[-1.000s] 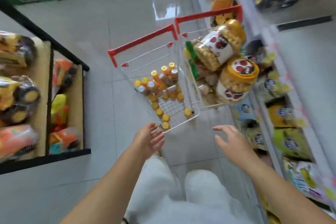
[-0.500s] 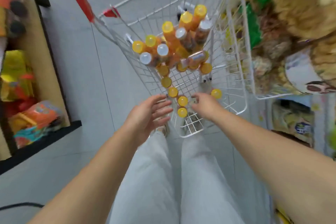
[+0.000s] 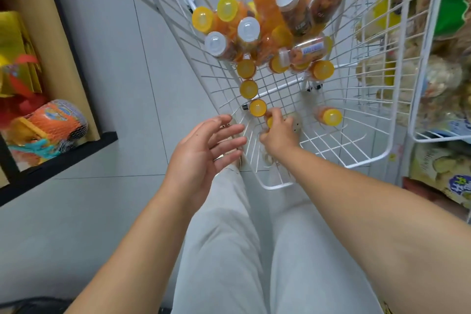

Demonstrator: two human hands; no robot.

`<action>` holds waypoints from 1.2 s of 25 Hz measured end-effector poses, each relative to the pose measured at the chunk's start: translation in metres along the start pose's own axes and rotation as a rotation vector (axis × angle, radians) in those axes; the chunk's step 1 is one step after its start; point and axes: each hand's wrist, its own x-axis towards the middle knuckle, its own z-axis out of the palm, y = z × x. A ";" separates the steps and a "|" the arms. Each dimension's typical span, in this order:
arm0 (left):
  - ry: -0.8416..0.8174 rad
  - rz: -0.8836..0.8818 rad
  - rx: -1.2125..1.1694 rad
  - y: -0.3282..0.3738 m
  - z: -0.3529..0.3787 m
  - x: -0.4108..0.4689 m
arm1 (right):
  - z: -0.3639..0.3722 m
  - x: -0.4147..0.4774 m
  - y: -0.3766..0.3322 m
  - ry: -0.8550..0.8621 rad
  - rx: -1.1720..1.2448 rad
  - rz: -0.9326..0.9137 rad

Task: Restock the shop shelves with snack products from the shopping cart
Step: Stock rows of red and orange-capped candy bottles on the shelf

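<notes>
The white wire shopping cart [image 3: 277,187] fills the middle of the view on the tiled floor [image 3: 107,84], with a second wire basket [image 3: 433,138] of bagged snacks just beside it on the right. A dark-edged shelf [image 3: 63,155] stands to the left, and packets sit low on the right shelf [image 3: 438,173].

Inside the cart a cluster of snack bottles [image 3: 267,28] stands packed at the far end. A single row of yellow caps [image 3: 249,89] runs from it toward the person. These bottles stand upright, caps up at the camera, so each long axis runs straight down into the basket and is seen nearly end-on. One clear bottle [image 3: 305,50] lies across the top of the cluster, its long axis roughly left to right.

The left hand [image 3: 201,150] hovers just outside the cart's near wall, holding nothing, its fingers [image 3: 226,132] straight and spread. The right hand [image 3: 279,135] is down inside the near corner, its fingers [image 3: 276,116] curled round the near bottle [image 3: 269,121] at the end of the row. Only a sliver of its yellow cap shows, and its body is hidden.

The step looks like lifting that bottle out. It would go best drawn straight up along its axis, so it clears the neighbouring cap [image 3: 258,107] and the wire wall, with the left hand ready to take it or steady the cart
</notes>
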 end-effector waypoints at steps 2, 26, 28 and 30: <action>-0.019 0.010 0.007 0.000 0.000 0.001 | -0.020 -0.004 -0.003 0.024 0.188 0.053; -0.111 -0.006 0.273 0.010 -0.001 -0.002 | -0.103 0.021 0.047 0.020 -0.601 0.071; -0.111 -0.007 0.261 0.010 -0.006 -0.001 | -0.097 0.029 0.044 0.049 -0.628 0.059; -0.088 -0.024 0.224 0.010 -0.014 -0.001 | -0.085 0.024 0.035 0.053 -0.617 -0.041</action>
